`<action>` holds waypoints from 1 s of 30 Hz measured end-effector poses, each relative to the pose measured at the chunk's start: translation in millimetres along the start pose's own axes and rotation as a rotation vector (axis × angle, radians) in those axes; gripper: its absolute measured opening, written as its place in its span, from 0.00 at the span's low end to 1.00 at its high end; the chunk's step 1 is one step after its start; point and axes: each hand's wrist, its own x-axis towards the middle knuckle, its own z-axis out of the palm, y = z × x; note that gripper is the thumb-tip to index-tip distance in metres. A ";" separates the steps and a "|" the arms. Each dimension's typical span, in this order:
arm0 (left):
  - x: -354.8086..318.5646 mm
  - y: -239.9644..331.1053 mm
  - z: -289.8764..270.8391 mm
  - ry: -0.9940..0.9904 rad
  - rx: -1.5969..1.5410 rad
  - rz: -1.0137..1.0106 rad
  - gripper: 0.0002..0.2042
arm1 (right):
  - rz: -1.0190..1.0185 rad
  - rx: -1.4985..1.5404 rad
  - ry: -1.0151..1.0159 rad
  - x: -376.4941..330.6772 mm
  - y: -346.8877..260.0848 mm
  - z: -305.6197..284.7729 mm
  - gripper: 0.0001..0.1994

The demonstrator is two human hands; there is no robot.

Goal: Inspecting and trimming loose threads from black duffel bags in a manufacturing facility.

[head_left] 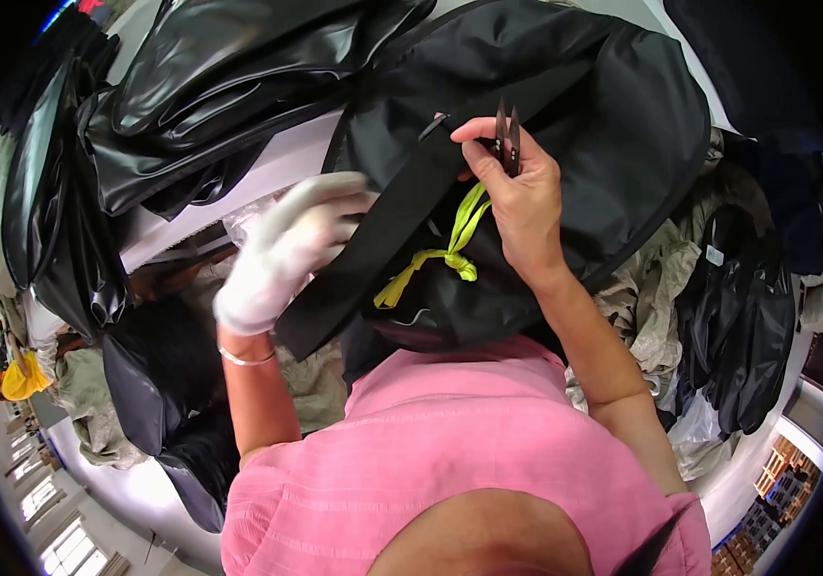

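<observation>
My right hand (pixel 524 197) is closed around dark thread snips (pixel 507 144), whose blades point up and away from me. A knotted yellow-green strip (pixel 457 259) hangs below that hand. Its thumb and forefinger reach toward a wide black strap (pixel 402 216), near the strap's far end; whether they touch it I cannot tell. Beneath lies a large black bag or cover (pixel 613 125) of smooth fabric, spread before me and down to my lap. On the strap's left side is my left hand (pixel 301 245), in a white glove. Motion smears its fingers, so any grip on the strap is unclear.
Glossy black pieces (pixel 229 67) are heaped at the far left, more black material (pixel 162 374) nearer. Crumpled beige cloth (pixel 656 298) and black bags (pixel 738 317) lie to the right. A person in yellow (pixel 23 377) is at the far left edge.
</observation>
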 end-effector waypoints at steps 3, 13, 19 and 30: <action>33.6 5.9 32.6 -0.034 0.268 -0.126 0.20 | -0.043 -0.063 0.012 -2.5 -5.7 1.3 0.06; 52.7 -29.0 63.8 0.063 -0.050 -0.129 0.10 | -0.320 -0.684 -0.009 -11.4 -8.9 -43.9 0.13; 52.8 -31.5 63.3 0.039 -0.072 -0.139 0.11 | -0.289 -0.760 -0.076 -26.6 -24.8 -46.9 0.18; 50.5 -34.4 66.3 0.040 -0.085 -0.122 0.11 | -0.477 -0.928 -0.092 -26.3 -15.1 -42.2 0.11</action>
